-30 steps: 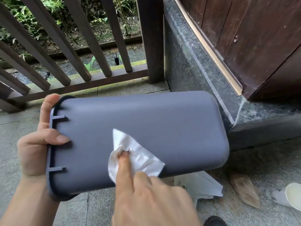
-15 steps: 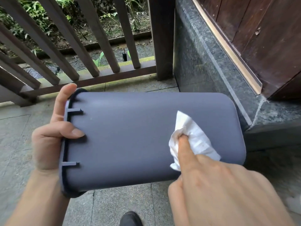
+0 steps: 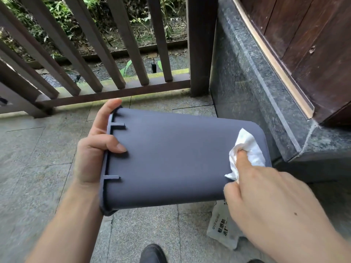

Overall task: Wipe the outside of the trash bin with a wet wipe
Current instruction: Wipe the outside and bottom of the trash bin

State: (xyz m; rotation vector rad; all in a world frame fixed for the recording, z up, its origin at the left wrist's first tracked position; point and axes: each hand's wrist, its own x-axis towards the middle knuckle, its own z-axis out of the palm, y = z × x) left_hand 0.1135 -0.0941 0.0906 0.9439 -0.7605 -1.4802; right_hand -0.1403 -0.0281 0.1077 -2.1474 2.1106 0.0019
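A grey-blue plastic trash bin [image 3: 171, 158] is held on its side above the tiled floor, its open rim to the left and its base to the right. My left hand [image 3: 93, 154] grips the rim, thumb on the outer wall and fingers around the edge. My right hand [image 3: 269, 202] presses a crumpled white wet wipe [image 3: 245, 150] against the bin's outer wall near the base end, the index finger on top of the wipe.
A white wipe packet [image 3: 222, 228] lies on the floor under the bin's right end. A dark wooden railing [image 3: 114, 54] runs behind, a granite step [image 3: 256, 92] and wooden door [image 3: 313, 44] stand at right. A dark shoe tip [image 3: 153, 253] shows at the bottom.
My right hand has slid the wipe along the bin's wall from near the middle rightward to the base end. The left hand keeps its grip on the rim.
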